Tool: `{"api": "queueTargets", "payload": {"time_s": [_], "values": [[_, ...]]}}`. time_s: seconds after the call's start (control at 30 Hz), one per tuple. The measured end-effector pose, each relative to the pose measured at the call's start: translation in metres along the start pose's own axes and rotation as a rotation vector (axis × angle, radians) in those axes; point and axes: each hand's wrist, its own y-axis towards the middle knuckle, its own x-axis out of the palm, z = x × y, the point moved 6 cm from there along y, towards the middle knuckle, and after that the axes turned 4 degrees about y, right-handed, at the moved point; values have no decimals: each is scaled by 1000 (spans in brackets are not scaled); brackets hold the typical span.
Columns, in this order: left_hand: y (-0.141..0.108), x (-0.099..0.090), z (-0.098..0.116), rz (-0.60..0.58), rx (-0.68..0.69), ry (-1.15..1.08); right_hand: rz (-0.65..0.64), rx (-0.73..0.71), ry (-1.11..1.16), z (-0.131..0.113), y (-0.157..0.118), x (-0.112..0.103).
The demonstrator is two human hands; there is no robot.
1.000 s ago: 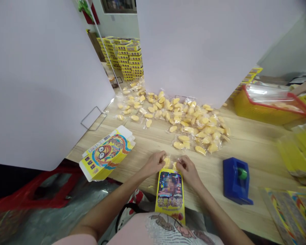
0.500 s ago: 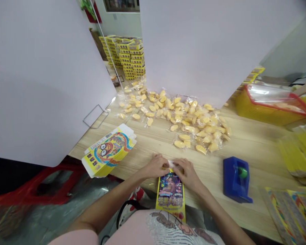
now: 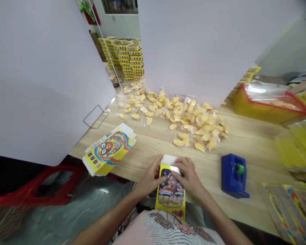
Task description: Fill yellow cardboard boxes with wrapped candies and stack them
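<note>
A yellow printed carton point(image 3: 171, 200) lies between my hands at the table's front edge, its near end against my shirt. Its white end flap point(image 3: 169, 160) sticks up at the far end. My left hand point(image 3: 153, 175) grips the carton's left side, thumb on the printed face. My right hand point(image 3: 187, 173) closes round the right side near the flap, its thumb also on the face. Beyond them lies a heap of wrapped yellow oval pieces point(image 3: 204, 122). Left of my hands rests another yellow carton point(image 3: 109, 148) with a cartoon face and white flaps sticking out.
A blue tape dispenser point(image 3: 233, 177) stands right of my hands. Flat yellow cartons point(image 3: 290, 211) lie at the right edge. Farther back sits a yellow basket with a red rim point(image 3: 270, 109). White panels point(image 3: 193, 51) stand behind the pieces and at left. A red stool point(image 3: 53, 187) is below left.
Both hands have shifted from the carton's far end down onto its sides, thumbs now on the face. The white flap shows more fully and stands up. The view has shifted slightly.
</note>
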Motion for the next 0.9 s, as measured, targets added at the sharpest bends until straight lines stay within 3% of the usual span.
{"api": "queueTargets", "payload": {"time_s": [0.07, 0.1, 0.2, 0.27, 0.37, 0.47, 0.53, 0.6, 0.67, 0.8, 0.83, 0.9], "values": [[-2, -4, 1, 86, 45, -65, 263, 68, 114, 6, -11, -12], [-2, -6, 0, 107, 63, -71, 333, 121, 212, 12, -19, -12], [-4, -6, -9, 85, 90, -47, 260, 283, 539, 29, -39, 12], [-8, -5, -20, 69, 82, -2, 204, 336, 639, 35, -53, 27], [-16, -2, -38, 76, 35, 54, 283, 255, 463, 33, -68, 27], [-20, 4, -41, 54, 63, 44, 425, -13, 49, 11, -72, 7], [-20, 10, -36, 22, 109, 29, 359, -237, -135, -10, -64, 2], [-20, 15, -30, -3, 147, 23, 183, -377, -189, -27, -51, 5], [-20, 18, -25, -15, 181, 33, 45, -363, -167, -36, -37, 9], [-22, 19, -23, -7, 209, 114, -81, -211, -78, -40, -22, 17], [-22, 18, -23, -12, 192, 116, -86, -205, -61, -39, -23, 18], [-21, 16, -26, -20, 123, 77, 40, -196, -32, -35, -29, 9]]}}
